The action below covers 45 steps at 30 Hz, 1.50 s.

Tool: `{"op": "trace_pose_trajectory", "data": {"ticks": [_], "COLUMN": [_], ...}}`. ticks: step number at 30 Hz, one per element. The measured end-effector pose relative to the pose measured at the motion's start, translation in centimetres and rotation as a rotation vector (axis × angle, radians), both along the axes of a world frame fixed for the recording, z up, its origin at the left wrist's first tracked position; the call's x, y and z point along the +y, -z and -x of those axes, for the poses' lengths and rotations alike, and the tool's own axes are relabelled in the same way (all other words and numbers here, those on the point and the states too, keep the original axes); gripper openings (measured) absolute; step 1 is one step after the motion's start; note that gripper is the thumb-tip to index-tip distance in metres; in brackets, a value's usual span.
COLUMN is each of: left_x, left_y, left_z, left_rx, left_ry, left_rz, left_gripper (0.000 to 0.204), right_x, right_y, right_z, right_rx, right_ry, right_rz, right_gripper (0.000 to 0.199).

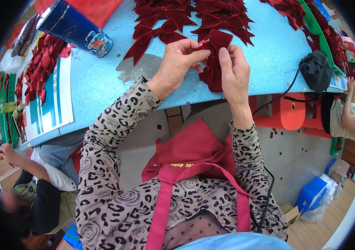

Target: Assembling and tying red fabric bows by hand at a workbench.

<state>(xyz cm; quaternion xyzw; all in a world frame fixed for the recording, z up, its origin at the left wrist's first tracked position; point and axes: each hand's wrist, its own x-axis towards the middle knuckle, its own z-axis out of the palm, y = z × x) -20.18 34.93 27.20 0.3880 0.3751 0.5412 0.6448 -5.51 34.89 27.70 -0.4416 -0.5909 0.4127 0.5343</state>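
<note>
Left hand (pixel 177 62) and right hand (pixel 233 68) over near edge of blue table (pixel 98 83), both pinching one dark red velvet ribbon piece (pixel 215 62); left thumb and forefinger pressed together on its edge at 9 o'clock; right fingers clamped on its 3 o'clock side; piece upright between the two grips, top loop above fingertips, tail hanging toward 6 o'clock; finished red bows (pixel 194 18) at 12 o'clock; blue tumbler (pixel 75 27) lying at 10 o'clock; black pouch (pixel 317 71) at 3 o'clock.
</note>
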Motion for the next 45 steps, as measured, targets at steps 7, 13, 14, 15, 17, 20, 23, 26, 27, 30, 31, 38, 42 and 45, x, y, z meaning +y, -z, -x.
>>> {"op": "trace_pose_trajectory", "data": {"ticks": [7, 13, 14, 15, 17, 20, 23, 26, 27, 30, 31, 38, 42, 45], "left_x": [-0.2, 0.0, 0.0, -0.1, -0.1, -0.1, 0.1, 0.3, 0.5, 0.7, 0.8, 1.4, 1.6, 1.4], "left_y": [0.4, 1.9, 2.1, 2.3, 2.5, 2.0, 1.1, 1.3, 1.5, 1.1, 0.9, 0.0, -1.0, -1.3], "left_z": [0.4, 0.9, 1.0, 1.1, 1.3, 1.5, 1.5, 1.6, 1.7, 1.3, 1.0, -1.7, -3.4, -4.1], "left_rx": [-0.033, 0.037, 0.105, 0.173, 0.241, 0.092, 0.005, -0.006, 0.025, -0.007, -0.070, -0.193, -0.210, -0.181], "left_ry": [-0.070, -0.130, -0.156, -0.182, -0.208, -0.166, -0.078, 0.007, 0.045, 0.058, 0.028, 0.033, 0.062, 0.071], "left_rz": [-0.023, -0.071, -0.094, -0.117, -0.138, -0.124, -0.032, 0.008, 0.005, 0.031, 0.061, 0.053, 0.021, -0.017], "left_gripper": [0.009, 0.010, 0.010, 0.011, 0.012, 0.017, 0.020, 0.023, 0.024, 0.025, 0.025, 0.026, 0.027, 0.027], "right_x": [-0.1, 0.2, 0.2, 0.2, 0.2, 0.6, 0.9, 1.3, 1.4, 1.6, 1.6, 1.0, 0.8, 0.4], "right_y": [1.1, 2.1, 2.2, 2.2, 2.3, 2.9, 2.6, 1.9, 1.8, 1.4, 1.3, -0.2, -0.6, -1.3], "right_z": [0.3, 1.1, 1.3, 1.5, 1.8, 1.8, 1.5, 0.9, 0.7, -0.8, -1.7, -5.8, -7.1, -7.5], "right_rx": [0.023, -0.042, -0.043, -0.082, -0.160, -0.005, 0.104, 0.169, 0.136, 0.069, 0.108, 0.105, -0.008, -0.108], "right_ry": [-0.110, -0.033, -0.034, -0.015, 0.024, -0.033, -0.097, -0.169, -0.166, -0.153, -0.112, -0.068, -0.121, -0.099], "right_rz": [0.128, 0.077, 0.079, 0.064, 0.034, 0.071, 0.108, 0.144, 0.131, 0.104, 0.123, 0.151, 0.118, 0.084], "right_gripper": [0.024, 0.022, 0.022, 0.021, 0.020, 0.020, 0.018, 0.017, 0.019, 0.022, 0.023, 0.020, 0.015, 0.017]}}
